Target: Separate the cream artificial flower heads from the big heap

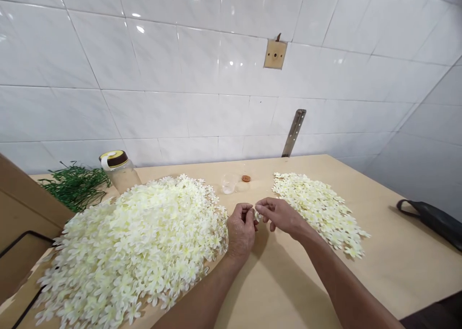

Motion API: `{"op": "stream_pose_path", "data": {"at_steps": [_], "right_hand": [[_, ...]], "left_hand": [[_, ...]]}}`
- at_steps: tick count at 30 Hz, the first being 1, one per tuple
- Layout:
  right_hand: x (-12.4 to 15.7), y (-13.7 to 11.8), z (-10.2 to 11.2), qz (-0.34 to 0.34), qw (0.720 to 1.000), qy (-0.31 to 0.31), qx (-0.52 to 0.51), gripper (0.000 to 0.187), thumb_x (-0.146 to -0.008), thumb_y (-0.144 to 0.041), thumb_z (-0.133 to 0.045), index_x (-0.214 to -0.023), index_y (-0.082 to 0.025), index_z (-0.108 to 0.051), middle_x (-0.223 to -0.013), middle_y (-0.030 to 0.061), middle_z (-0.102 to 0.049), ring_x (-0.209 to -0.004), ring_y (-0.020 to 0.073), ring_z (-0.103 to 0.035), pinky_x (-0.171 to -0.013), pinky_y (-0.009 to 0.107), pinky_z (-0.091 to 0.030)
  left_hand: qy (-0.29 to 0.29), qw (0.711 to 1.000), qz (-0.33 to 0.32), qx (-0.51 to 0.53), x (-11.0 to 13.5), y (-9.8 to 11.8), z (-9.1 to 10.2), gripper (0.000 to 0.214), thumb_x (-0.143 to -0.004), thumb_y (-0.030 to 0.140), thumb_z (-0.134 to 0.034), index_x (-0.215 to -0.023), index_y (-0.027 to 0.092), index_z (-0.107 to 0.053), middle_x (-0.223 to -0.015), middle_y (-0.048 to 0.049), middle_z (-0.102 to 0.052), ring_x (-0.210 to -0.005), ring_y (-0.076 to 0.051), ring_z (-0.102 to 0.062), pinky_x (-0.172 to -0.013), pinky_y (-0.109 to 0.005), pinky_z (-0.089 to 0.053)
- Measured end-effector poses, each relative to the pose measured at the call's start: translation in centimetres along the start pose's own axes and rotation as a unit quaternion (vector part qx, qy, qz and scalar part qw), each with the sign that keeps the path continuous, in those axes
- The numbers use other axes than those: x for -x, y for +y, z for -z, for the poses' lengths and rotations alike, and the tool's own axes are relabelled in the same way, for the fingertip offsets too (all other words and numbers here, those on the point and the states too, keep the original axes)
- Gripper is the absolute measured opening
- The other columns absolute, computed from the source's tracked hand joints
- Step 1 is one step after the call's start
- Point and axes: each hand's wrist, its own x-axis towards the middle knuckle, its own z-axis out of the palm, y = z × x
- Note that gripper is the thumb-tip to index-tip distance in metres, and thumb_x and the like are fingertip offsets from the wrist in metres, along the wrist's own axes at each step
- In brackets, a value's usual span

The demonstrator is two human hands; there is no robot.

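Observation:
My left hand is closed in a pinch, with the thumb over bent fingers. A small white artificial flower shows at its fingertips, partly hidden. My right hand comes in from the other side, its bent fingers pinching at the same flower. Left of my hands lies a big heap of loose white artificial flowers with pale yellow centres. To the right, a thinner spread of similar flowers covers part of the wooden table.
A small clear plastic cup and a brown round piece sit beyond my hands. At the back left are a bottle and green artificial stems. A black strapped object lies far right. A metal bracket stands against the tiled wall.

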Motion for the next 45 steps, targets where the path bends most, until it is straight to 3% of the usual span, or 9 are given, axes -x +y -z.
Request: {"op": "stream_pose_path", "data": {"at_steps": [2, 4, 7, 11, 17, 25, 30, 36, 45], "right_hand": [[0.5, 1.0, -0.8, -0.005, 0.999, -0.004, -0.041, 0.033, -0.08, -0.049, -0.067, -0.088, -0.017, -0.07, -0.062, 0.0003, -0.063, -0.044, 0.0108, -0.055, -0.04, 0.022, -0.046], [0.6, 1.4, -1.6, 0.016, 0.997, 0.05, -0.063, 0.032, -0.077, -0.048, -0.069, -0.09, -0.018, -0.069, -0.07, 0.0025, -0.067, -0.055, 0.0149, -0.062, -0.043, 0.023, -0.049], [0.7, 1.5, -2.2, 0.112, 0.982, 0.146, 0.031, 0.022, -0.078, -0.04, -0.071, -0.088, -0.02, -0.07, -0.085, 0.0056, -0.071, -0.074, 0.0182, -0.066, -0.061, 0.028, -0.055], [1.0, 1.6, -2.4, 0.172, 0.97, 0.142, 0.096, 0.011, -0.082, -0.032, -0.068, -0.085, -0.024, -0.074, -0.088, 0.0052, -0.072, -0.077, 0.0177, -0.066, -0.074, 0.031, -0.054], [1.0, 2.1, -2.6, 0.125, 0.98, 0.143, 0.068, 0.011, -0.082, -0.032, -0.068, -0.081, -0.024, -0.075, -0.08, 0.0021, -0.075, -0.072, 0.0174, -0.067, -0.071, 0.029, -0.054], [0.6, 2.5, -2.4, 0.082, 0.984, 0.155, 0.037, 0.024, -0.082, -0.044, -0.067, -0.087, -0.022, -0.075, -0.078, 0.0034, -0.073, -0.06, 0.0173, -0.064, -0.053, 0.028, -0.053], [0.9, 2.1, -2.3, 0.079, 0.985, 0.153, 0.021, 0.031, -0.081, -0.05, -0.067, -0.086, -0.02, -0.075, -0.073, 0.0039, -0.073, -0.058, 0.0167, -0.065, -0.051, 0.026, -0.055], [1.0, 2.2, -2.3, 0.087, 0.985, 0.146, 0.026, 0.032, -0.081, -0.05, -0.066, -0.086, -0.021, -0.078, -0.072, 0.0045, -0.074, -0.057, 0.0175, -0.066, -0.047, 0.025, -0.054], [1.6, 1.9, -1.7, 0.06, 0.988, 0.142, -0.011, 0.03, -0.08, -0.048, -0.067, -0.083, -0.02, -0.078, -0.067, 0.0033, -0.071, -0.049, 0.0139, -0.058, -0.043, 0.022, -0.047]], "left_hand": [[0.002, 1.0, -0.007, -0.001, -0.1, -0.1, 0.0, 0.023, -0.085, 0.04, -0.061, -0.091, 0.019, -0.062, -0.072, -0.0018, -0.065, -0.054, -0.012, -0.061, -0.049, -0.021, -0.049], [0.009, 1.0, -0.01, 0.002, -0.2, -0.1, 0.0, 0.023, -0.083, 0.04, -0.064, -0.091, 0.019, -0.062, -0.072, -0.0016, -0.065, -0.053, -0.012, -0.061, -0.05, -0.022, -0.049], [0.028, 1.0, 0.011, 0.002, -0.6, -0.1, 0.0, 0.026, -0.079, 0.042, -0.068, -0.09, 0.019, -0.061, -0.068, -0.0006, -0.065, -0.051, -0.013, -0.061, -0.048, -0.023, -0.049], [0.032, 0.999, 0.022, 0.003, -1.2, -0.1, 0.1, 0.029, -0.075, 0.042, -0.071, -0.089, 0.018, -0.061, -0.066, -0.0007, -0.066, -0.046, -0.014, -0.061, -0.049, -0.026, -0.052], [0.012, 0.997, 0.052, 0.063, -1.0, -0.2, 0.3, 0.033, -0.075, 0.045, -0.071, -0.086, 0.016, -0.059, -0.064, -0.0015, -0.067, -0.054, -0.016, -0.064, -0.054, -0.028, -0.055], [-0.024, 0.994, 0.081, 0.065, -1.2, -0.6, 0.2, 0.033, -0.079, 0.048, -0.067, -0.082, 0.015, -0.061, -0.066, -0.0033, -0.066, -0.05, -0.014, -0.062, -0.047, -0.027, -0.053], [-0.057, 0.992, 0.089, 0.073, -0.9, 0.1, 0.3, 0.035, -0.08, 0.048, -0.067, -0.075, 0.014, -0.064, -0.063, -0.0038, -0.066, -0.048, -0.013, -0.06, -0.047, -0.025, -0.052], [-0.054, 0.99, 0.103, 0.078, -0.8, 0.9, 0.4, 0.032, -0.078, 0.046, -0.069, -0.073, 0.014, -0.062, -0.054, -0.0016, -0.063, -0.043, -0.012, -0.057, -0.046, -0.025, -0.05], [-0.137, 0.964, 0.147, 0.177, -1.1, 0.9, 0.8, 0.034, -0.075, 0.043, -0.076, -0.077, 0.011, -0.065, -0.07, -0.0055, -0.065, -0.058, -0.011, -0.06, -0.054, -0.023, -0.048]]}}
